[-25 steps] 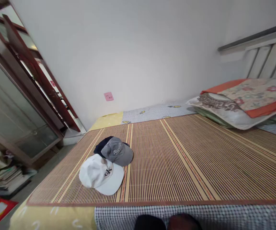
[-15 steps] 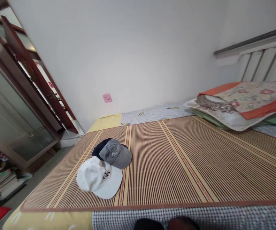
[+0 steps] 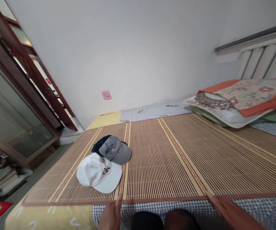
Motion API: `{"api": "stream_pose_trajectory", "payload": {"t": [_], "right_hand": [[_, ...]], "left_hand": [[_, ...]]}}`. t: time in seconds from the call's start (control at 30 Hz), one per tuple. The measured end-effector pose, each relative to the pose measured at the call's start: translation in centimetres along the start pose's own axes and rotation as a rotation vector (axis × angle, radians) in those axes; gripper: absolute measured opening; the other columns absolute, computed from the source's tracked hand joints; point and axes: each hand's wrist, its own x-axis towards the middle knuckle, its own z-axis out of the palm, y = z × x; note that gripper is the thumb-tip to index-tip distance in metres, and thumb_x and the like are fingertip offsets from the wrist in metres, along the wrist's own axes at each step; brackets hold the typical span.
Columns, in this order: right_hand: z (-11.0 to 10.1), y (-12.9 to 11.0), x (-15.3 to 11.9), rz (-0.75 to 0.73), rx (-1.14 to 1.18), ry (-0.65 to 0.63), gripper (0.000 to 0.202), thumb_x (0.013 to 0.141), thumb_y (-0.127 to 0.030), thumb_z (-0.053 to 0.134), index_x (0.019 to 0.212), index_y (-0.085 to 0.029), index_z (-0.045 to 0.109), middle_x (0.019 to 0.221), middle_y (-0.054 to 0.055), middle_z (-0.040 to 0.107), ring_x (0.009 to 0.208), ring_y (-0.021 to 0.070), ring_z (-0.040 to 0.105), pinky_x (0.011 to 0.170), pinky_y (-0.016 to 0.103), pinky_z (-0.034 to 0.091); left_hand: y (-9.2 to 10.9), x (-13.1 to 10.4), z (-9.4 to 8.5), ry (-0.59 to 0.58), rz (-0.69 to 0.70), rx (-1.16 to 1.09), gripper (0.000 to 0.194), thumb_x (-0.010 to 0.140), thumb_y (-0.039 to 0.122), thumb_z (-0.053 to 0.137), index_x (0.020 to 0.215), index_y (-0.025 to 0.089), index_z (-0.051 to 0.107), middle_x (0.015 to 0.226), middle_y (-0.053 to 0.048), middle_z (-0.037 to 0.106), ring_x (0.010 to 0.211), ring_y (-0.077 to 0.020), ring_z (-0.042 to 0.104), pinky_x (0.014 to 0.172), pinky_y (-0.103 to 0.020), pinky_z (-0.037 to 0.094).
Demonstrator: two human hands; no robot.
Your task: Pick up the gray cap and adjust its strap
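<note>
Now both hands sit low at the bed's near edge: left hand (image 3: 111,214) flat, fingers apart, w/ nothing in it, fingertip at the bamboo mat (image 3: 176,153) border; right hand (image 3: 229,210) likewise spread on the mat's edge. White cap (image 3: 97,172) lies just beyond the left hand, touching the grey cap (image 3: 115,149).
</note>
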Motion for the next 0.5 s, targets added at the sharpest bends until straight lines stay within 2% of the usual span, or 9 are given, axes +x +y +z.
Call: {"api": "stream_pose_trajectory", "payload": {"t": [0.07,0.1,0.13,0.17,0.23,0.3,0.4,0.5], "right_hand": [[-1.3,-3.3,3.3,0.023,0.066,0.02,0.031,0.084,-0.034,0.049,0.095,-0.028,0.078,0.107,0.021,0.079,0.105,0.0337,0.073,0.089,0.047,0.055],[-2.0,-5.8,4.8,0.028,0.121,0.031,0.03,0.091,-0.039,0.045,0.087,-0.027,0.073,0.099,0.017,0.078,0.098,0.0318,0.071,0.087,0.044,0.054],[-2.7,-8.5,6.2,0.055,0.196,0.048,0.037,0.097,-0.044,0.039,0.074,-0.027,0.064,0.08,0.012,0.073,0.08,0.0277,0.068,0.078,0.041,0.054],[-3.5,-11.3,7.4,0.111,0.279,0.086,0.05,0.103,-0.05,0.029,0.064,-0.027,0.051,0.063,0.006,0.061,0.065,0.0231,0.059,0.066,0.036,0.049],[-5.0,-16.3,9.1,0.122,0.474,0.134,0.064,0.105,-0.062,0.012,0.06,-0.026,0.038,0.056,-0.001,0.041,0.054,0.0178,0.042,0.053,0.031,0.036],[-6.3,-19.7,10.4,0.07,0.646,0.181,0.071,0.101,-0.074,0.004,0.058,-0.026,0.035,0.055,-0.004,0.031,0.05,0.0152,0.031,0.047,0.029,0.026],[-6.9,-21.8,12.1,0.036,0.762,0.266,0.07,0.101,-0.076,0.016,0.059,-0.025,0.039,0.055,-0.005,0.032,0.049,0.0136,0.03,0.047,0.028,0.024],[-5.3,-21.5,14.1,0.087,0.771,0.344,0.064,0.099,-0.076,0.034,0.061,-0.025,0.039,0.058,-0.005,0.037,0.051,0.0131,0.033,0.049,0.028,0.028]], "left_hand": [[2.8,1.0,0.6,0.024,0.046,-0.064,0.044,0.097,0.056,0.045,0.089,0.025,0.074,0.08,-0.012,0.073,0.086,-0.0305,0.069,0.082,-0.039,0.054],[4.1,1.3,0.8,0.042,0.068,-0.111,0.047,0.097,0.059,0.043,0.086,0.025,0.073,0.079,-0.012,0.072,0.085,-0.0294,0.068,0.08,-0.038,0.054],[5.3,1.6,1.0,0.068,0.087,-0.171,0.049,0.096,0.062,0.043,0.081,0.025,0.07,0.077,-0.011,0.069,0.083,-0.0283,0.067,0.077,-0.037,0.053],[6.4,1.8,1.0,0.085,0.101,-0.214,0.051,0.096,0.065,0.042,0.076,0.025,0.067,0.074,-0.009,0.066,0.079,-0.0267,0.064,0.074,-0.036,0.052],[8.5,2.2,0.8,0.105,0.115,-0.279,0.055,0.098,0.068,0.038,0.067,0.026,0.057,0.065,-0.005,0.058,0.068,-0.0223,0.057,0.064,-0.033,0.048],[10.6,3.0,0.5,0.099,0.119,-0.337,0.058,0.101,0.068,0.031,0.061,0.027,0.043,0.057,0.001,0.044,0.057,-0.0177,0.045,0.054,-0.03,0.038],[13.4,4.9,0.6,0.083,0.126,-0.46,0.057,0.103,0.067,0.025,0.061,0.029,0.023,0.056,0.006,0.025,0.051,-0.0146,0.03,0.051,-0.031,0.027],[14.4,7.6,2.6,0.061,0.069,-0.342,0.054,0.105,0.06,0.018,0.062,0.029,0.018,0.057,0.006,0.021,0.053,-0.0155,0.03,0.057,-0.033,0.027]]}}
